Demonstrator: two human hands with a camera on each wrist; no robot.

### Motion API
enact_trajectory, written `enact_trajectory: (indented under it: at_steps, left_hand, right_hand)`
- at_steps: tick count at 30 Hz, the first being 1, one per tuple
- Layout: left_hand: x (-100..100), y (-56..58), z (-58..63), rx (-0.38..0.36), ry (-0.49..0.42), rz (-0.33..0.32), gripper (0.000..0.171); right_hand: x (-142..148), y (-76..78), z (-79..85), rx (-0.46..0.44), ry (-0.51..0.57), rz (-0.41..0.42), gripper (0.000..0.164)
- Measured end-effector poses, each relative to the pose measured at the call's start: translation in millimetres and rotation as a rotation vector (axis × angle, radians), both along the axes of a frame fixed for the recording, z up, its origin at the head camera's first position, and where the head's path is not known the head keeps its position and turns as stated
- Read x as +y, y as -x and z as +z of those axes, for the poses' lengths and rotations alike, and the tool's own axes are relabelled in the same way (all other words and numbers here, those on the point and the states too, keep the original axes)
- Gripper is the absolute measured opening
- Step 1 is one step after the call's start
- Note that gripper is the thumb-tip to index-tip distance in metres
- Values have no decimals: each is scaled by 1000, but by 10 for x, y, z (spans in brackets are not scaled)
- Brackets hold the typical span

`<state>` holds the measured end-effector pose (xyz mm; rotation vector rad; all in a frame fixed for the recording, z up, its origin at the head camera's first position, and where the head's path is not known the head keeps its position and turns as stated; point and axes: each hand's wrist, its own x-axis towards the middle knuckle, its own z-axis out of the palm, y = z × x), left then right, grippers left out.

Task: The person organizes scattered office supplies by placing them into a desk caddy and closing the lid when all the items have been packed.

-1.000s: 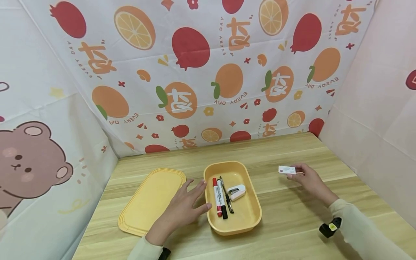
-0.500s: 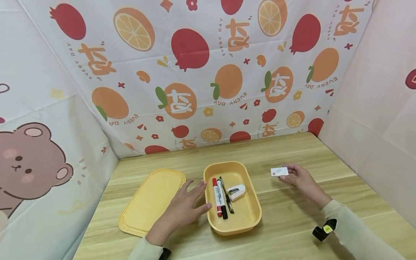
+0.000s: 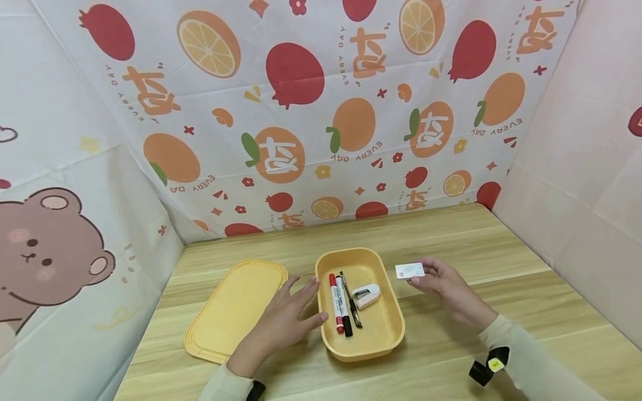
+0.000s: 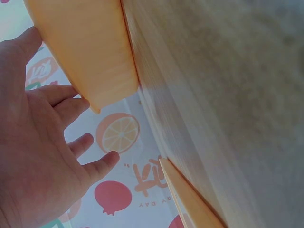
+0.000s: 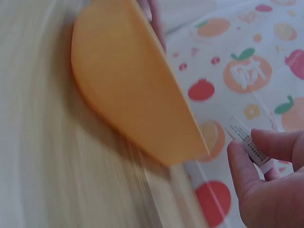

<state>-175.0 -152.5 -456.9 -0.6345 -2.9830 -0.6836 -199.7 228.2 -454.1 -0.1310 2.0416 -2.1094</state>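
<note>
In the head view my right hand (image 3: 448, 291) pinches a small white box (image 3: 409, 270) with printing on it, just right of the yellow tray (image 3: 396, 328). The right wrist view shows the box (image 5: 248, 142) between thumb and fingertips, fine print along its side. My left hand (image 3: 282, 322) has its fingers spread at the tray's left rim; in the left wrist view its fingertips touch the tray wall (image 4: 90, 47). Inside the tray lie a red-capped marker (image 3: 336, 303), a black-capped marker (image 3: 343, 306), a pen (image 3: 352, 303) and what looks like a small white stapler (image 3: 367, 296).
A flat yellow lid (image 3: 236, 306) lies left of the tray, partly behind the left hand and forearm. The wooden table (image 3: 451, 234) meets a fruit-print cloth (image 3: 296, 72) at the back. Plain and bear-print cloths stand at the sides.
My right hand has carried the small white box leftward, from well right of the tray to close beside its right rim. The left hand and the tray have stayed in place.
</note>
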Motion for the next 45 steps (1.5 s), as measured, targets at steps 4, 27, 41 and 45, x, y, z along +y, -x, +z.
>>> enact_trajectory:
  at_steps: [4,27,41,45]
  left_hand:
    - [6,4,-12,2,1,-2,75]
    - [2,13,-17,-9,8,1,78]
    - [2,25,-2,-1,16,-7,78]
    - [5,25,-3,3,15,-9,77]
  right_hand:
    - [-181,-102,5,-10,29,53,59]
    - [-953,-304,69,145,-388,12,37]
    - [-1075,-277,76,279,-745,94,30]
    - [-1095,-285,86,282,-790,103,30]
